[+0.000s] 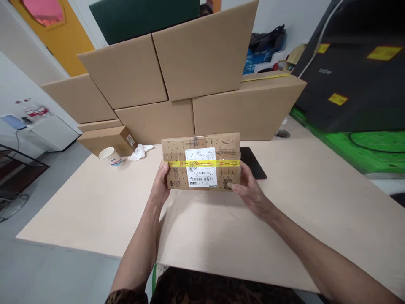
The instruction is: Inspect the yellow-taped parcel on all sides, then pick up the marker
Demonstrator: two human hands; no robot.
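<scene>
A small cardboard parcel (pixel 201 162) with a white shipping label and a strip of yellow tape across it is held just above the pale wooden table (pixel 300 211). My left hand (pixel 160 185) grips its left end, fingers wrapped round the edge. Gripping its right end is my right hand (pixel 249 190), thumb on the front face. The label faces me, upside down.
Several large cardboard boxes (pixel 202 59) are stacked along the table's far edge. A paper cup (pixel 110 156) and crumpled tissue (pixel 139 152) lie at back left, beside a small box (pixel 106 139). A dark phone (pixel 253 162) lies behind the parcel. A black printer (pixel 357 67) stands right.
</scene>
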